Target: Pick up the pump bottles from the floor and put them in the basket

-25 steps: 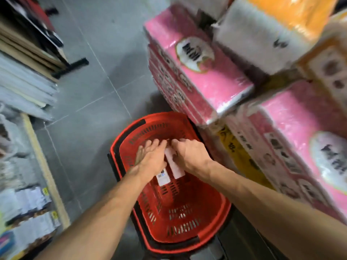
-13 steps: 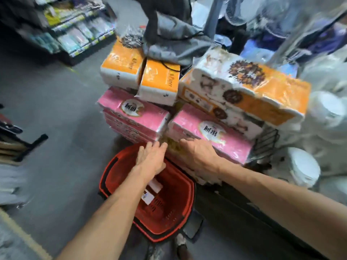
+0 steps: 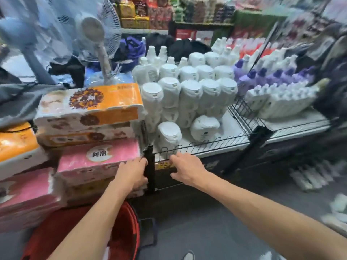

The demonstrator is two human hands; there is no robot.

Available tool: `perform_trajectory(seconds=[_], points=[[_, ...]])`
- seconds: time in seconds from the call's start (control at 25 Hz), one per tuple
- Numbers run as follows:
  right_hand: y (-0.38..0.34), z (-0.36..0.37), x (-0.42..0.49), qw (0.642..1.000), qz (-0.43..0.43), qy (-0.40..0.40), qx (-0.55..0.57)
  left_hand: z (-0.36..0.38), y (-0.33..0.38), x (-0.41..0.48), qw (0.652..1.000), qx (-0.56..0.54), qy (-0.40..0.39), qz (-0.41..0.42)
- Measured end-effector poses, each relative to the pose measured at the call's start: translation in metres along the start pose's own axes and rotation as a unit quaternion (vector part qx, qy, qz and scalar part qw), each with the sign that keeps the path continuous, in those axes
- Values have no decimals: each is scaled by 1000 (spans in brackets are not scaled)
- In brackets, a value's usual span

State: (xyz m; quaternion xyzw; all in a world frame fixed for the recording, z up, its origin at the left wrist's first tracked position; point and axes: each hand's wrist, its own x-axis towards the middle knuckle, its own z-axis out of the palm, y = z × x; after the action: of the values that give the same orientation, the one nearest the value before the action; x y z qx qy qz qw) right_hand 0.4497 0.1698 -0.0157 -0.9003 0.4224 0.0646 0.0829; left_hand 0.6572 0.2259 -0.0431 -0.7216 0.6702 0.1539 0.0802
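The red basket (image 3: 129, 229) stands on the floor at the lower left, mostly hidden by my left forearm. My left hand (image 3: 132, 171) is raised in front of the pink tissue packs, fingers loose, holding nothing. My right hand (image 3: 185, 168) hovers in front of the wire shelf edge, fingers relaxed and empty. Several white pump bottles (image 3: 311, 177) lie blurred on the floor at the right, beside the shelf base. More white items (image 3: 338, 211) lie at the far right edge.
Stacked pink (image 3: 97, 158) and orange tissue packs (image 3: 90, 106) rise at the left. A wire shelf (image 3: 242, 117) holds several white jugs (image 3: 189, 91) and purple bottles (image 3: 262, 77). A fan (image 3: 93, 34) stands behind. Grey floor (image 3: 206, 231) lies between basket and shelf.
The view has swung up and to the right, from the basket to the shelf. Both hands have lifted out of the basket, leaving the bottle there, and are now empty.
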Motion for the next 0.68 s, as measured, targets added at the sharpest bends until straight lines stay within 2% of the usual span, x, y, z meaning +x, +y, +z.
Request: perform_trajectory(seconds=[0.12, 0.32, 0.44, 0.68], points=[[84, -8, -43, 995, 94, 8, 7, -16, 86, 41, 996, 52, -3, 69], [207, -13, -116, 971, 238, 21, -4, -32, 241, 99, 976, 80, 23, 200], [266, -15, -161, 949, 313, 28, 2, -36, 330, 123, 958, 97, 21, 269], [367, -3, -232, 891, 452, 15, 29, -39, 456, 172, 914, 133, 14, 382]])
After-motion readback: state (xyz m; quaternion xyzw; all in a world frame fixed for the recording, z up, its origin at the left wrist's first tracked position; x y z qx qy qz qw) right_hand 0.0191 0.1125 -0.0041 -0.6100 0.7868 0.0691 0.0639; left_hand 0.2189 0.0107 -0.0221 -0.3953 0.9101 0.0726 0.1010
